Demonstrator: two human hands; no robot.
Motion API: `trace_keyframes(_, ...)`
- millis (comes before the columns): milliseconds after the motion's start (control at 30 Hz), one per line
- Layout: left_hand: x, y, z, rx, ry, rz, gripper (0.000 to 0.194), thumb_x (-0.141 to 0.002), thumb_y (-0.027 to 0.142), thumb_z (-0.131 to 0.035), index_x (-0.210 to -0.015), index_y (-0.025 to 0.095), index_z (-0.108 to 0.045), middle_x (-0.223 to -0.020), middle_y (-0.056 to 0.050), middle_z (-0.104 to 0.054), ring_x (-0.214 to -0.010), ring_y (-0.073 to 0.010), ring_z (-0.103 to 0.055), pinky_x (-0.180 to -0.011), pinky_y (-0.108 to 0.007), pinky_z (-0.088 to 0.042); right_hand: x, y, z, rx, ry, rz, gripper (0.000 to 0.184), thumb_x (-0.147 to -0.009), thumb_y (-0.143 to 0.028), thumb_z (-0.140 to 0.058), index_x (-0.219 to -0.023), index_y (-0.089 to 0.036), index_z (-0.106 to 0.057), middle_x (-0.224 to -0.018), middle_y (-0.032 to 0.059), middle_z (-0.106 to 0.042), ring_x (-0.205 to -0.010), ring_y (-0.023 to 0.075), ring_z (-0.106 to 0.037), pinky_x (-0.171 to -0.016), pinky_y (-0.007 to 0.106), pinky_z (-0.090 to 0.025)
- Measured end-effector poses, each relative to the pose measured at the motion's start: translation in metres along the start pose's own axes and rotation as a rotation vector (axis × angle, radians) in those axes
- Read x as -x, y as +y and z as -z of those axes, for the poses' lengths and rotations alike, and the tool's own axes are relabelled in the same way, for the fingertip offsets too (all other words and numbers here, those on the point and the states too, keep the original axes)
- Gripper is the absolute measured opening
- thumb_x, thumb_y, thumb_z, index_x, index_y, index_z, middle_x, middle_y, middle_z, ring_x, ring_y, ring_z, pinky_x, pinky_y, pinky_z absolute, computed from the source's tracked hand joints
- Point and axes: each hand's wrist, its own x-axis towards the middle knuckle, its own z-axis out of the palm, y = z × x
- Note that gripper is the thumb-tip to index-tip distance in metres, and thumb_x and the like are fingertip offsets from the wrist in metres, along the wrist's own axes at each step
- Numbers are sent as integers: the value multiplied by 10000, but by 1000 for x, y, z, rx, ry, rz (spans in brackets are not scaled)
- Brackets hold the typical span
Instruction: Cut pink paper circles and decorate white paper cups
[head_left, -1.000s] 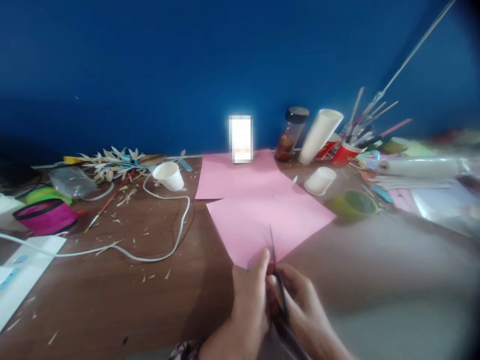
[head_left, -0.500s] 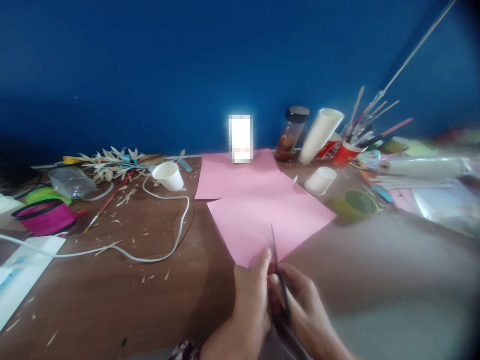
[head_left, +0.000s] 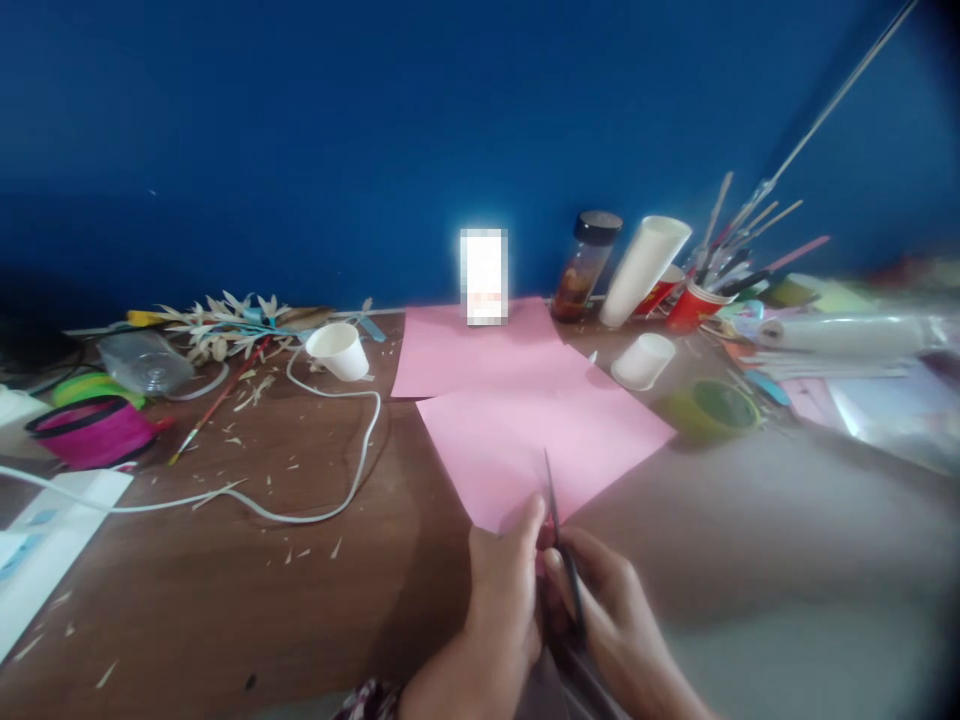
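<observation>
A sheet of pink paper reaches from the table toward me, and my left hand grips its near edge with the thumb on top. In my right hand is a pair of scissors with dark handles. One slim blade points away from me over the paper, close beside my left thumb. The other blade and the cut edge are hidden by my hands and the sheet. Behind it lies a second pink sheet, partly overlapped by the first.
A bright pixelated rectangle stands by the blue wall. White paper cups flank the sheets, with a roll of yellow-green tape at right. A dark-lidded jar stands behind. A white cable crosses the left side among pale scraps.
My right hand and the scissors handles have shifted very slightly to the right. My left hand and the pink sheets look nearly the same.
</observation>
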Motion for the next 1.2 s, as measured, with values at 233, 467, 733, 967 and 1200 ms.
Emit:
trace_keyframes(233, 2, 1, -3, 12, 25, -3, 290, -646, 361, -696, -566, 171, -492, -361, 65, -379, -246, -109, -373, -234, -223, -281, 0, -2, -1, -4, 17, 3, 297, -768, -427, -688, -776, -141, -607, -546, -34, -498, -475, 91, -429, -441, 192, -355)
trace_keyframes(467, 1, 2, -3, 0, 31, -4, 294, -644, 359, -703, -572, 170, -490, -366, 65, -383, -255, -113, -386, -236, -224, -290, 1, -2, -1, -13, 5, -14, 326, -757, -449, -697, -809, -136, -619, -548, -35, -502, -464, 86, -423, -422, 186, -344)
trace_keyframes(733, -2, 0, 0, -37, -24, 37, 318, -668, 404, -678, -561, 174, -486, -333, 62, -361, -242, -113, -372, -237, -219, -275, 0, -3, 0, -40, -9, -39, 370, -750, -497, -692, -822, -144, -606, -567, -26, -506, -473, 95, -442, -408, 186, -343)
trace_keyframes(967, -1, -1, 4, -47, -87, 73, 320, -678, 434, -666, -591, 164, -517, -318, 55, -368, -248, -108, -366, -252, -216, -292, 0, -1, 2, -80, -50, -39, 387, -814, -518, -619, -899, -141, -599, -594, -25, -508, -494, 85, -448, -426, 178, -346)
trace_keyframes(1200, -2, 0, 5, -83, -82, 71, 344, -664, 461, -670, -588, 163, -516, -327, 46, -392, -256, -122, -397, -250, -229, -318, 1, -3, 3, -40, -42, -53, 426, -812, -561, -594, -875, -140, -592, -558, -35, -489, -467, 81, -424, -421, 185, -335)
